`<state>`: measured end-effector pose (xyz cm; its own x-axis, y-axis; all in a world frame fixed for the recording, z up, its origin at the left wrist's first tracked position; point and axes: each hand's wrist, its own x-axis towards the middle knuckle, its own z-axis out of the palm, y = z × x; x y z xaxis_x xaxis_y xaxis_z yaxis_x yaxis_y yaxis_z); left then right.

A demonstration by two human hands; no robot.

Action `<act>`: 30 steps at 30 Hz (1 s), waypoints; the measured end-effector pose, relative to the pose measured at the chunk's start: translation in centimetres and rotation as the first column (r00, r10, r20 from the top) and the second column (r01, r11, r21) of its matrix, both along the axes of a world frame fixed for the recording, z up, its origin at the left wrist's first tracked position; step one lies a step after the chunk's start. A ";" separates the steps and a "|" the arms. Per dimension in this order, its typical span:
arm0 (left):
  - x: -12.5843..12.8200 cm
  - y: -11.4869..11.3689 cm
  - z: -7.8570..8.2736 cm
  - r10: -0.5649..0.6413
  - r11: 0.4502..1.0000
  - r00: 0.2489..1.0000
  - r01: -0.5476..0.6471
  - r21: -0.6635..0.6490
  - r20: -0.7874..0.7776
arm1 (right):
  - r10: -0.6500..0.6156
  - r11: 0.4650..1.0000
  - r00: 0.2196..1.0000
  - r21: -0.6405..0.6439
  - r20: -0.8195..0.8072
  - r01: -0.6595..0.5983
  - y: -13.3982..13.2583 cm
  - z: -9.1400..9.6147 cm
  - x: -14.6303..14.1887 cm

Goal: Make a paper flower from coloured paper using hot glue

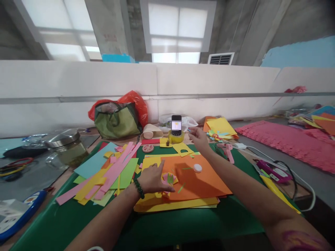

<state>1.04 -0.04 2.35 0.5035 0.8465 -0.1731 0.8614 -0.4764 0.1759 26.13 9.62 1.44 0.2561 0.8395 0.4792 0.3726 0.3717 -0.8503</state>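
My left hand (151, 178) rests at the left edge of an orange paper sheet (206, 179), its thumb and forefinger spread apart. Between them lies a small folded paper piece (170, 178) in yellow, pink and green, partly hidden by the hand. My right hand (199, 139) is raised beyond the sheet, to the right of an upright phone (176, 125). Its fingers are pinched around a small bluish-white thing, too small to name. On the orange sheet are a round white disc (197, 168) and thin green paper slivers.
Pink and yellow paper strips (117, 170) overlap at left on a green mat (222, 223). A glass jar (66, 148) and a green bag (116, 120) stand farther left. At right are a pink glue gun (229, 152), a magenta device (273, 170) and a white cable (300, 177).
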 end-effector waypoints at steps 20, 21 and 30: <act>0.5 0.1 -1.1 -0.177 0.983 0.983 0.179 0.031 -0.042 | 0.146 0.983 0.889 0.040 0.435 -0.181 -5.7 -5.5 -4.2; 0.4 0.3 -1.1 -0.178 0.984 0.984 0.178 0.019 -0.023 | 0.152 0.982 0.886 0.036 0.438 -0.186 -5.7 -5.5 -4.2; -0.6 2.1 -1.7 -0.175 0.981 0.968 0.187 -0.052 0.182 | 0.201 0.977 0.879 -0.021 0.432 -0.213 -6.4 -5.0 -4.1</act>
<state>0.44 2.06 0.65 0.6747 0.7279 -0.1222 0.7147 -0.6029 0.3545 22.00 3.22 -3.57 -0.1579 0.8365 0.5247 0.6114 0.5001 -0.6132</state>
